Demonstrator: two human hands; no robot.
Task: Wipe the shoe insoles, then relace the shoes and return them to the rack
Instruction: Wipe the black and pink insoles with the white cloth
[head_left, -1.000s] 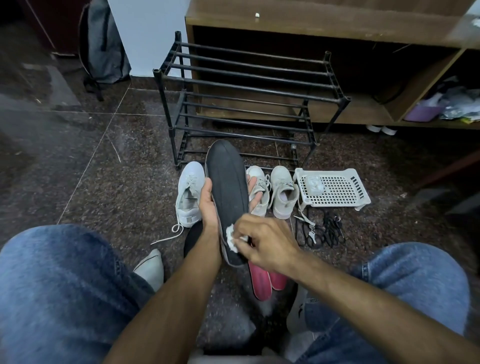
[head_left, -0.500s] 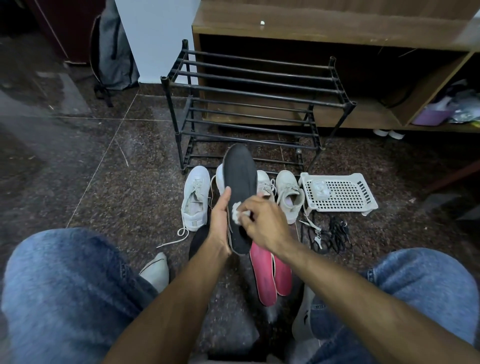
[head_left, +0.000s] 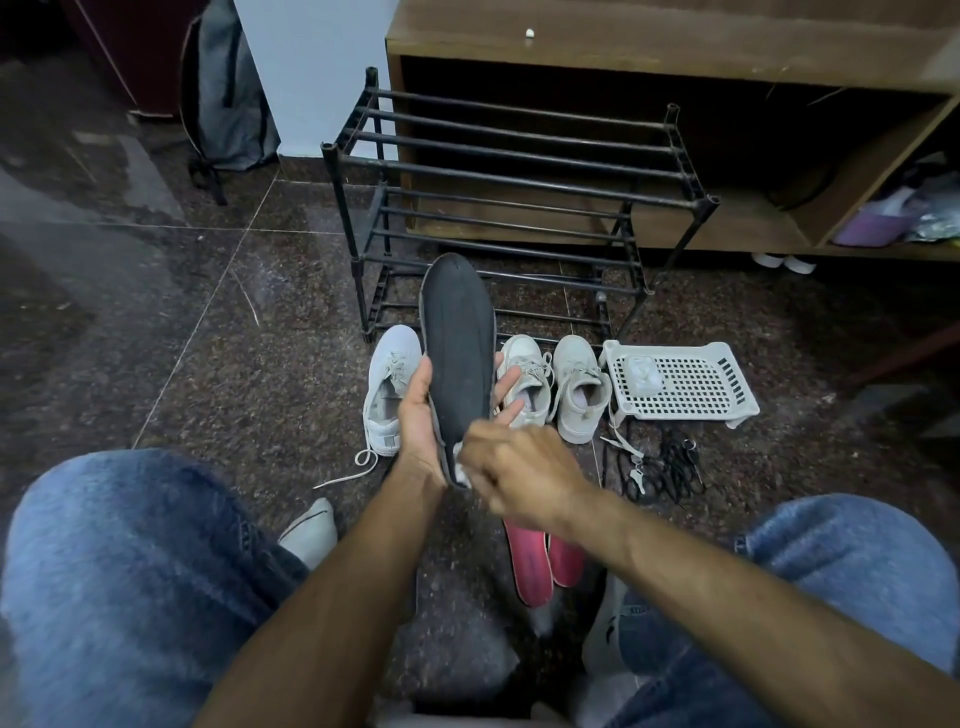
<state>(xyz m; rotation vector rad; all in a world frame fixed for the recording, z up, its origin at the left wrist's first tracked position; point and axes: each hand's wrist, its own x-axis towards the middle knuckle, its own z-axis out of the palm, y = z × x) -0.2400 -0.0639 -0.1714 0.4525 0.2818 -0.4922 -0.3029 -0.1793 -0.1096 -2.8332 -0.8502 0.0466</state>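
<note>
My left hand (head_left: 423, 415) holds a black insole (head_left: 457, 343) upright, thumb on its left edge and fingers behind it. My right hand (head_left: 519, 467) pinches a small white wipe (head_left: 461, 472) against the insole's lower end. On the floor beyond stand three pale shoes: one at the left (head_left: 387, 389) with a loose lace, and a pair at the right (head_left: 530, 379), (head_left: 579, 392). Two pink insoles (head_left: 535, 561) lie on the floor under my right wrist. A black metal shoe rack (head_left: 509, 176) stands behind the shoes.
A white perforated plastic tray (head_left: 680, 384) lies right of the shoes, with black laces (head_left: 660, 467) in front of it. A wooden cabinet (head_left: 675, 62) is behind the rack, a grey backpack (head_left: 223, 93) at the far left. My jeans-clad knees frame the view.
My right hand with the wipe went up the insole and has come back down to its lower end. The left hand keeps holding the insole upright.
</note>
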